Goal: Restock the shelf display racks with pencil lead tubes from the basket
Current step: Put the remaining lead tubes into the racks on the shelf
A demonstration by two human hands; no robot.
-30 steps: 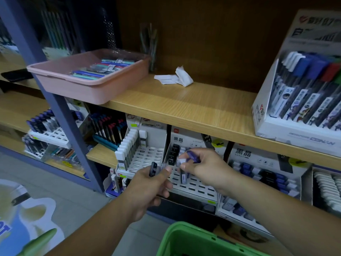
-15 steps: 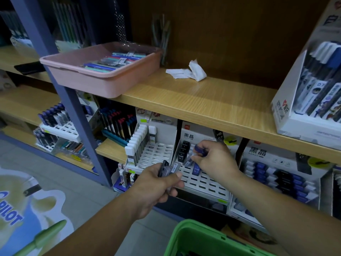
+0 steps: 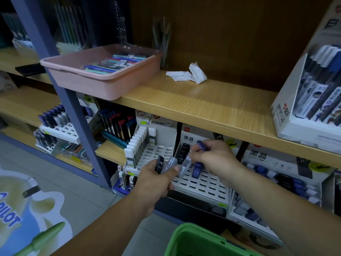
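Your left hand (image 3: 156,182) is raised from the lower left, thumb and fingers curled round a few lead tubes (image 3: 160,164). Your right hand (image 3: 215,159), forearm outstretched from the right, sits just beside it, fingers pinching a blue tube (image 3: 201,145).

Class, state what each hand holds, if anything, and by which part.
The left hand grips several lead tubes by their lower ends. The right hand pinches a blue tube by one end.

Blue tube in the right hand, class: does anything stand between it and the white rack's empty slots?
Nothing visible does. The blue tube sits in the right hand above the rack, whose front slots are bare. The left hand holds more tubes off the rack's left edge.
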